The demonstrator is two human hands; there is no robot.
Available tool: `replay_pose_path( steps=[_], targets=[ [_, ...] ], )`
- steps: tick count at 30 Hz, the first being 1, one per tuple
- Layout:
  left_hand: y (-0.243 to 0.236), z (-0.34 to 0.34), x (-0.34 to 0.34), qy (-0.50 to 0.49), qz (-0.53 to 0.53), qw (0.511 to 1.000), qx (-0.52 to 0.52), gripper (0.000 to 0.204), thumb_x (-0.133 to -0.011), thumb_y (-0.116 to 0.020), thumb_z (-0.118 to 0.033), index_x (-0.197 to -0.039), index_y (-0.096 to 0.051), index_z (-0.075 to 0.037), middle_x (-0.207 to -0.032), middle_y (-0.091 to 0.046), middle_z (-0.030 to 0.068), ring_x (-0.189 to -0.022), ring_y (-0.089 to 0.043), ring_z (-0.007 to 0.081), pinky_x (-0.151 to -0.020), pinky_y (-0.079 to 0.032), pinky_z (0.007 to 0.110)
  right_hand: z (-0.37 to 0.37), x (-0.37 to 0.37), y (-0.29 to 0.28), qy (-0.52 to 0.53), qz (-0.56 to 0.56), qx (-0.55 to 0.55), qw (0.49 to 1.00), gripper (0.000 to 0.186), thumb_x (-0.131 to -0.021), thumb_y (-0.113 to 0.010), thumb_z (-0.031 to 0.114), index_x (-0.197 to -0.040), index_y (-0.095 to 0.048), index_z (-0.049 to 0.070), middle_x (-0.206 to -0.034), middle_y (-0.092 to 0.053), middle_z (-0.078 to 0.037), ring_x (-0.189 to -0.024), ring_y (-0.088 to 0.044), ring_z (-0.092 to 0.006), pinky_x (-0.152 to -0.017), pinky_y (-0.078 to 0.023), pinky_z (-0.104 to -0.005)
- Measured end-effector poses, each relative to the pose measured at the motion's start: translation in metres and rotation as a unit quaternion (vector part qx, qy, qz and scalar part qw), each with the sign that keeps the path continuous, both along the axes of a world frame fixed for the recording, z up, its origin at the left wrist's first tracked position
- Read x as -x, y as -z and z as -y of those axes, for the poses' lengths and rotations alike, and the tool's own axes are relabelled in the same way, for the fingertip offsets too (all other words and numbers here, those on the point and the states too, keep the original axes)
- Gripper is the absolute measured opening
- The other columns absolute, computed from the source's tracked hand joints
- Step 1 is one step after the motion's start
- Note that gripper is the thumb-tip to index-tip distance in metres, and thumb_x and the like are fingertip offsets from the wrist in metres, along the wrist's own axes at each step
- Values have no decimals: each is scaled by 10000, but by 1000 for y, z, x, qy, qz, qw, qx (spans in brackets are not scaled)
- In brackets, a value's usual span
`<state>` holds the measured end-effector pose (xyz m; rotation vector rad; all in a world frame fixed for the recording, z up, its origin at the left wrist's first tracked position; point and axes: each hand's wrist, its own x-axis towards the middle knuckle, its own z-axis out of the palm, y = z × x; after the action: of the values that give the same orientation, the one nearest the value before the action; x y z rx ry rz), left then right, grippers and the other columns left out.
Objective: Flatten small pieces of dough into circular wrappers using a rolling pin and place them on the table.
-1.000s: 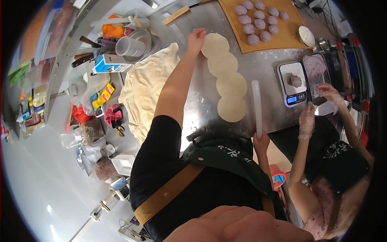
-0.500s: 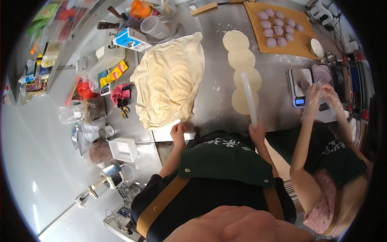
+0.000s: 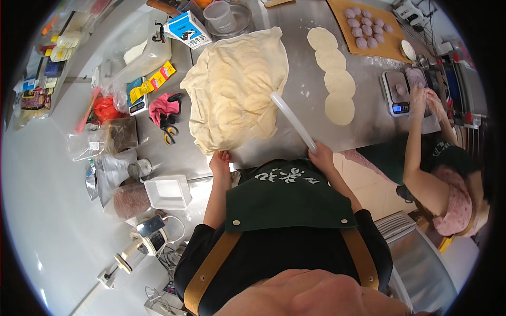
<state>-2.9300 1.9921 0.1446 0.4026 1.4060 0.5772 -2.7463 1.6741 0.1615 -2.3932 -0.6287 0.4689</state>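
Note:
My left hand (image 3: 220, 161) is closed at the near edge of a cream cloth (image 3: 232, 89), its fingertips seeming to pinch the hem. The cloth lies rumpled, with rounded lumps showing beneath; what it covers is hidden. In my right hand (image 3: 321, 156), near the table's front edge, is one end of a slim whitish rolling pin (image 3: 293, 120). The pin slants up and left, its far tip by the cloth's right side. To the right of it, several flat pale dough rounds (image 3: 339, 83) lie overlapping in a column.
Purple balls (image 3: 367, 31) sit on a wooden board (image 3: 390, 48) at the far right. A co-worker's gloved hands (image 3: 426, 99) are beside a kitchen scale (image 3: 395, 94). Leftward are a milk carton (image 3: 187, 30), scissors (image 3: 168, 135), a pink cloth (image 3: 164, 108) and a white tub (image 3: 167, 191).
The rolling pin has swung left, from over the dough rounds to beside the cloth. My left hand has moved to the cloth's near edge. The whole view has shifted.

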Motion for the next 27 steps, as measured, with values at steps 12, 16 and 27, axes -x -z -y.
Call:
replay_pose_path(
  steps=[12, 16, 27],
  targets=[
    [-12, -19, -6, 168, -14, 985, -30, 165, -847, -583, -168, -940, -507, -53, -831, -567, 50, -732, -546, 139, -621, -445, 260, -31, 18, -2, 64, 23, 77, 995, 408, -768, -597, 434, -896, -613, 47, -689, -608, -180, -691, -598, -363, -614, -460, -448],
    [-37, -15, -23, 159, -5, 986, -56, 206, -845, -578, -167, -973, -478, -42, -923, -549, 70, -806, -537, 163, -668, -458, 289, -36, 3, -4, 28, 9, 94, 995, 399, -771, -579, 459, -856, -616, 71, -728, -619, -157, -695, -607, -332, -616, -468, -427],
    [-69, -83, -154, 204, 261, 941, -70, 315, -909, -453, -166, -1185, -413, -19, -1146, -481, 130, -1059, -476, 233, -874, -421, 367, -44, -25, -1, 6, -36, 101, 994, 449, -768, -545, 504, -846, -639, 72, -749, -630, -155, -751, -609, -338, -658, -459, -430]
  ],
)
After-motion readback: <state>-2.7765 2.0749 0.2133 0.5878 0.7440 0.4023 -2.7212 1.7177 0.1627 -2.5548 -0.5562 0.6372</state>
